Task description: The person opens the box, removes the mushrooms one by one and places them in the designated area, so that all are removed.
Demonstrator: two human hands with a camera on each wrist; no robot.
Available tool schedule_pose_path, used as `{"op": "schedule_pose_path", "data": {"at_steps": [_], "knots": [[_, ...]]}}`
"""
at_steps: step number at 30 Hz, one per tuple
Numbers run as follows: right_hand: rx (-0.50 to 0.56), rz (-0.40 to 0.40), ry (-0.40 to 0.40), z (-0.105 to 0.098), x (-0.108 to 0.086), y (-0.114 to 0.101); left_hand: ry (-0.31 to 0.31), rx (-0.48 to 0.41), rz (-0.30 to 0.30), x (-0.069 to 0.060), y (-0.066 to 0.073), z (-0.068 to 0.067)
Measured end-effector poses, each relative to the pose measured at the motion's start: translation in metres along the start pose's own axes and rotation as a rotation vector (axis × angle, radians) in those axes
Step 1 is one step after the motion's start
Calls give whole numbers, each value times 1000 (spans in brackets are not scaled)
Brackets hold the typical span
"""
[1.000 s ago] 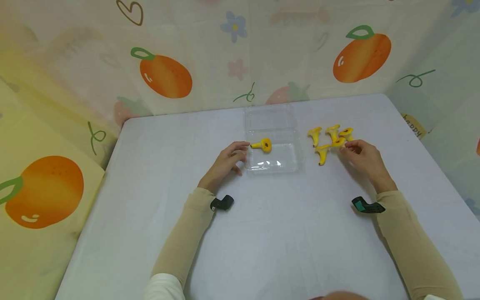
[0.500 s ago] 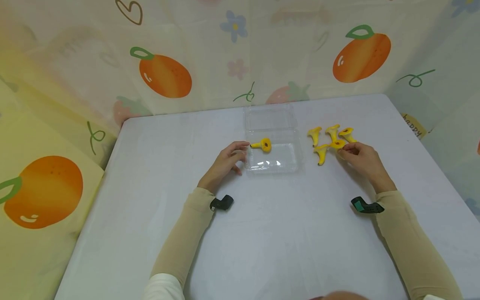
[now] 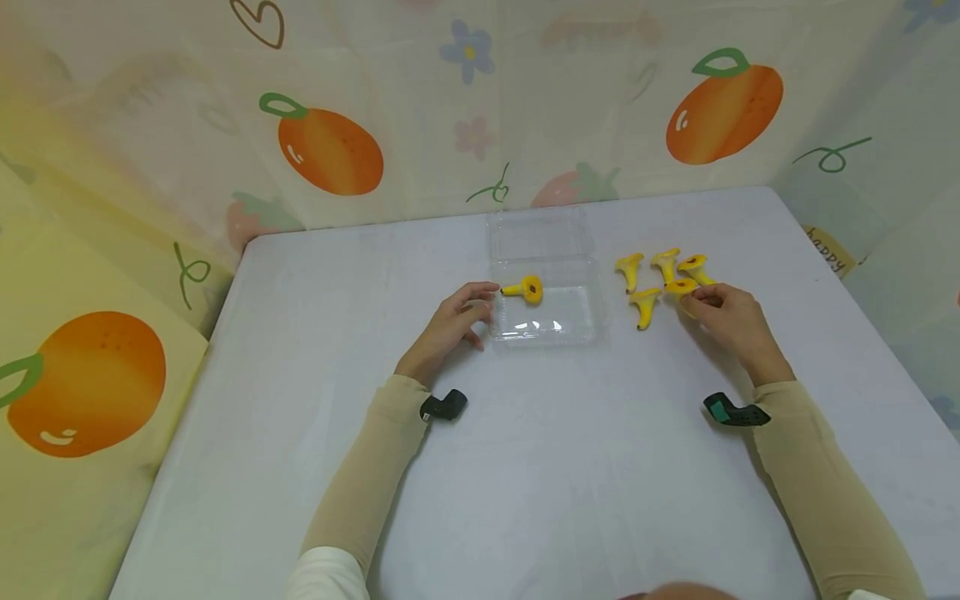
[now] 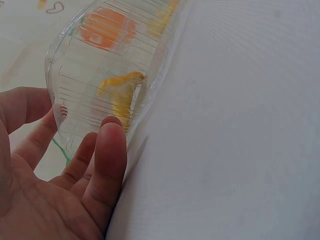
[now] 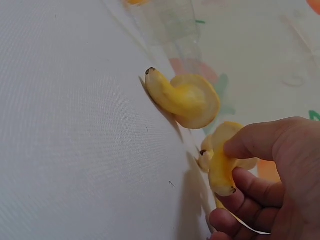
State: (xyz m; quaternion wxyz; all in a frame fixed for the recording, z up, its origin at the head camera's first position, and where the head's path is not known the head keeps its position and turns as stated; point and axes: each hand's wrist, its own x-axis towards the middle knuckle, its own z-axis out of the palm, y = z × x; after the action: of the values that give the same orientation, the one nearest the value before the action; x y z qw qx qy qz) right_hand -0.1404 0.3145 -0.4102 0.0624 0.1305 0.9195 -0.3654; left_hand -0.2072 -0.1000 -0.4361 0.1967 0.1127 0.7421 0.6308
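Note:
A clear plastic clamshell box (image 3: pixel 550 321) lies on the table with its lid laid back, one yellow trumpet-shaped mushroom (image 3: pixel 532 290) in it. My left hand (image 3: pixel 452 325) is at the box's left end, its loosely bent fingers touching the wall; the left wrist view shows fingertips (image 4: pixel 111 135) against the plastic. To the right, my right hand (image 3: pixel 723 317) pinches another yellow mushroom (image 5: pixel 220 167) between thumb and fingers, stem toward the camera in the right wrist view. Its cap shows beside several other mushrooms (image 3: pixel 645 308). Whether it still touches the table cannot be told.
A white cloth covers the table (image 3: pixel 555 483). Behind it hangs a fruit-print curtain (image 3: pixel 420 125), which also runs along both sides. The raised box lid (image 3: pixel 540 233) reaches toward the table's back edge. Black wrist cameras (image 3: pixel 738 411) sit on both sleeves.
The pinched mushroom has shifted slightly right, apart from the front mushroom it was touching, together with my right hand. My left hand and the box stay put.

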Motion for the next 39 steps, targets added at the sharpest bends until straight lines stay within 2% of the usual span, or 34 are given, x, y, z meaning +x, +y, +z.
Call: {"op": "schedule_pose_path", "data": {"at_steps": [23, 39], "knots": [[-50, 3, -81, -2, 0, 0, -1, -14, 6, 1, -2, 0], [-60, 9, -91, -1, -2, -2, 0, -18, -2, 2, -2, 0]]}}
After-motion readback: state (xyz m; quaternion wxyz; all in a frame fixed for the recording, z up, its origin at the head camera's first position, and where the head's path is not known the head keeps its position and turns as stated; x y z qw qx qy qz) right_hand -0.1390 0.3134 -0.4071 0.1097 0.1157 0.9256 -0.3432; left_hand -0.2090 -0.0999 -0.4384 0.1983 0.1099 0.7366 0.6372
